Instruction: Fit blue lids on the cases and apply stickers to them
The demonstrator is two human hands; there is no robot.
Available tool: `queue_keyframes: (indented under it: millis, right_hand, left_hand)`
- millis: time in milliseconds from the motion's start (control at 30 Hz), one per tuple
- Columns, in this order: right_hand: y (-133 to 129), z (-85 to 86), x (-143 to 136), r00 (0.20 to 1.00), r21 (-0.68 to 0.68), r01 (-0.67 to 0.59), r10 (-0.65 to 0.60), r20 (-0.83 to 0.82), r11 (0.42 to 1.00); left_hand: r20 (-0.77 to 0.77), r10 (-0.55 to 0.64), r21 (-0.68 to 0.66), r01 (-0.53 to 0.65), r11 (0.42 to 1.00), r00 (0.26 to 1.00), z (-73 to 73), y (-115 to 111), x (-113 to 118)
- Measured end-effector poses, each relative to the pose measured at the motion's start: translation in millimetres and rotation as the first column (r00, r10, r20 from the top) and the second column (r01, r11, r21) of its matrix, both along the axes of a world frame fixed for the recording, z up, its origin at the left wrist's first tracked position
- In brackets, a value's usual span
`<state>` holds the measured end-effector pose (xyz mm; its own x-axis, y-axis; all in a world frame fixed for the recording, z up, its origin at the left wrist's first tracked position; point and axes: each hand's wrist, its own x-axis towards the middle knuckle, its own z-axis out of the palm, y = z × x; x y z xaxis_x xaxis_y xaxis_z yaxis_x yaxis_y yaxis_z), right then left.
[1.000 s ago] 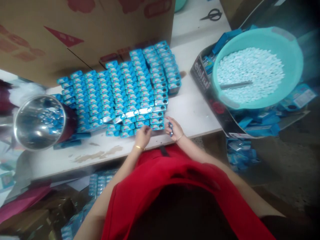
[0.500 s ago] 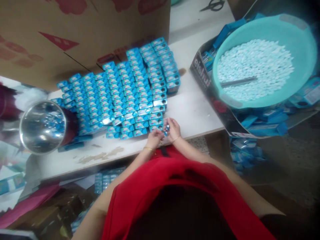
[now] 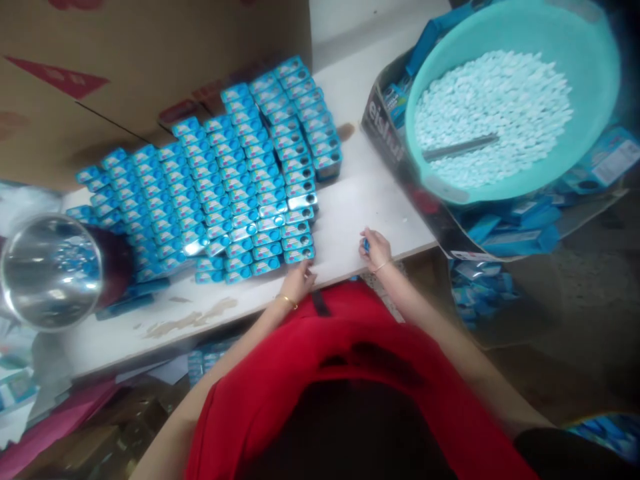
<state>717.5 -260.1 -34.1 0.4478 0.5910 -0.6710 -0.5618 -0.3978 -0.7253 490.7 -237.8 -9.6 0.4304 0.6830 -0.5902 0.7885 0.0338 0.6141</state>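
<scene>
Blue boxes (image 3: 215, 190), basin (image 3: 595, 73) of pellets (image 3: 505, 107)

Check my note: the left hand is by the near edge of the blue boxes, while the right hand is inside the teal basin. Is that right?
Not quite: the right hand isn't in the teal basin. The head view shows it by the white table's front edge, holding something small and blue. The rest stands.

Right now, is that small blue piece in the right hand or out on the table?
In the right hand: the blue piece shows within its curled fingers. Its exact shape is too blurred to tell.
</scene>
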Motion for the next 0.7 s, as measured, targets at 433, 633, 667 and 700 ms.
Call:
queue_keyframes:
  millis: [433, 633, 667, 700]
  right_hand:
    - [-138, -38.5, 64, 0.905, -0.063, 0.340, -0.345, -0.248, 0.938]
    - [-228, -39.6, 61, 0.737, -0.044, 0.647, -0.640, -0.218, 0.761]
    - [-242, -42.7, 49, 0.718, -0.068, 0.674, -0.674, -0.173, 0.736]
    - [-256, -46.2, 34, 0.703, -0.096, 0.694, -0.700, -0.122, 0.714]
  left_hand:
    - [-0.069, -0.484, 0.155, 0.489, 0.858, 0.872, -69.8, -15, 75]
    - [-0.075, -0.609, 0.240, 0.608, 0.757, 0.789, -62.9, -18, 86]
    - [-0.039, -0.653, 0.267, 0.637, 0.723, 0.757, -65.8, -23, 91]
    - [0.003, -0.692, 0.288, 0.662, 0.692, 0.722, -70.6, -30, 95]
